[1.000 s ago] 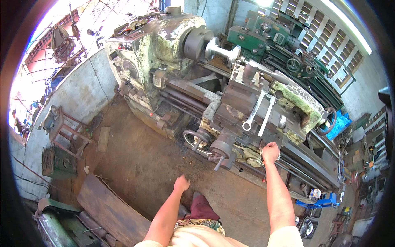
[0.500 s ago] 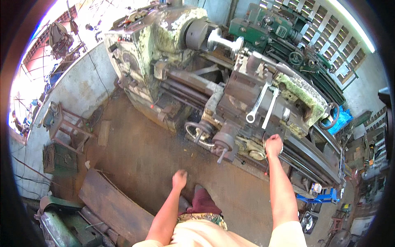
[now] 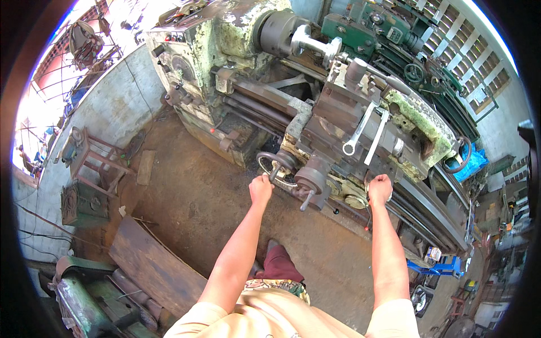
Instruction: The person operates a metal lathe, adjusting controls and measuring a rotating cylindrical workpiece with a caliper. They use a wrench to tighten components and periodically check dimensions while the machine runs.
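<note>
A large worn lathe (image 3: 242, 39) with flaking pale paint stands before me. My left hand (image 3: 261, 189) is closed at the handle of the carriage handwheel (image 3: 266, 163), on the lathe's front. My right hand (image 3: 380, 189) is closed in a fist against the right side of the lathe's apron; what its fingers grip is hidden. Close to my left hand is the cross-slide crank (image 3: 307, 200). Two wrenches, a ring-ended one (image 3: 359, 132) and a slimmer one (image 3: 376, 141), lie on the carriage. A shiny flanged metal workpiece (image 3: 315, 44) sits at the chuck (image 3: 280, 32).
A green lathe (image 3: 360, 28) stands behind. On the left are a small stand (image 3: 101, 160) and a dark green box (image 3: 84, 209). A brown board (image 3: 152, 265) and green machine (image 3: 84, 304) lie near lower left. A red-tipped lever (image 3: 368, 227) hangs below my right hand.
My left hand has risen from over the floor and closed at the handwheel handle. My right hand stays at the apron. The whole view has shifted slightly.
</note>
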`<state>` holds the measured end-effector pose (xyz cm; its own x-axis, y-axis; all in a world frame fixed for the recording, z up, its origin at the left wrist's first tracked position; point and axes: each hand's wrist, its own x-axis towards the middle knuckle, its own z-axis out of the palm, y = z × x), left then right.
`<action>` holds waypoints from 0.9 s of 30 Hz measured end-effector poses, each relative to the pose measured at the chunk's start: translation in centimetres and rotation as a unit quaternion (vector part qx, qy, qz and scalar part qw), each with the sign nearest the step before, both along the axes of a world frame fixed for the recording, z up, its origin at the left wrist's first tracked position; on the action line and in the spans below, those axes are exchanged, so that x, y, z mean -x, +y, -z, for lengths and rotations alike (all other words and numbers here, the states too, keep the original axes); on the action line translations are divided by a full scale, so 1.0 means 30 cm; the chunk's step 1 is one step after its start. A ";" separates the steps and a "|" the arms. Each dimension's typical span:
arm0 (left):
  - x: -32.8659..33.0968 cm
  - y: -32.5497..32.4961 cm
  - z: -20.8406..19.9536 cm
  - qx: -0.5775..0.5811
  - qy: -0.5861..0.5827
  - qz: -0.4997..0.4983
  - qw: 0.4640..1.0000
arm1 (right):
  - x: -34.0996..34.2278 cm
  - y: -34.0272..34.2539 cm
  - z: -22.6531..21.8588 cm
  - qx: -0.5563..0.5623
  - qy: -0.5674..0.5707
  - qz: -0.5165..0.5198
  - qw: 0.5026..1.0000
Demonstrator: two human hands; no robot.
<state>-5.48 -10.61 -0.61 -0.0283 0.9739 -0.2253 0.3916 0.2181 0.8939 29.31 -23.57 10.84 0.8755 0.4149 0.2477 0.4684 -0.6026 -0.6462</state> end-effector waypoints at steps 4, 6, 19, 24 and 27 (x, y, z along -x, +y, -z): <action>0.023 0.015 0.025 0.208 -0.220 -0.001 0.953 | 0.005 -0.002 -0.010 -0.001 0.021 0.001 1.000; 0.021 0.010 0.017 0.237 -0.261 -0.001 0.936 | 0.004 0.001 -0.014 -0.002 0.021 0.001 1.000; -0.019 -0.015 -0.011 0.157 -0.185 -0.071 0.968 | -0.019 0.002 0.020 0.011 -0.020 -0.003 1.000; -0.004 -0.050 0.012 -0.087 0.020 -0.050 0.995 | -0.018 0.004 0.019 0.008 0.003 -0.006 1.000; -0.017 -0.048 0.013 -0.090 -0.020 -0.080 0.993 | -0.019 0.001 0.016 0.004 -0.001 -0.003 1.000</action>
